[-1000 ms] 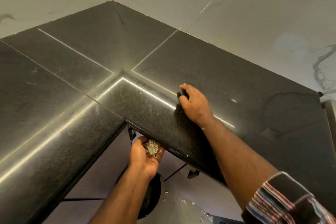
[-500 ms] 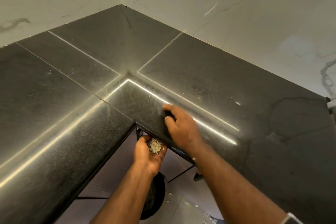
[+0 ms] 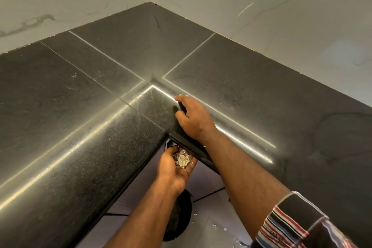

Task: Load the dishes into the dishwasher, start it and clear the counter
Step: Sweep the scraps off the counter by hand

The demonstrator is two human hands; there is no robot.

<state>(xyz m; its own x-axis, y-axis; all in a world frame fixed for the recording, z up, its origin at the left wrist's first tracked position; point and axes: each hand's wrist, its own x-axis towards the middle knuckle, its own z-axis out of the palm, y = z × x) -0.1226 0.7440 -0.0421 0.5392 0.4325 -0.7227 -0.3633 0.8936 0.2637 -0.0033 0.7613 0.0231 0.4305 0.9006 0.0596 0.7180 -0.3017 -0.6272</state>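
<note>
Change: since half a second ago the right hand (image 3: 194, 120) has slid back from the counter's front lip toward the inner corner groove; the left hand (image 3: 175, 169) has stayed under the lip.
Right hand: on the black counter (image 3: 60, 96), just behind its inside-corner edge, fingers curled around a small dark object (image 3: 182, 107) pressed to the stone; what the object is cannot be told.
Left hand: just below the counter edge, palm up and cupped, fingers half curled around a pile of pale scraps (image 3: 182, 160).
Sleeve: striped cuff (image 3: 291, 223) on the right forearm, well out from the counter edge.
Floor: a dark round object (image 3: 179, 215) beneath the counter, under the left wrist, with a few pale flecks nearby.
Walls: marble-patterned tiles (image 3: 261, 6) meeting behind the counter's far corner.
</note>
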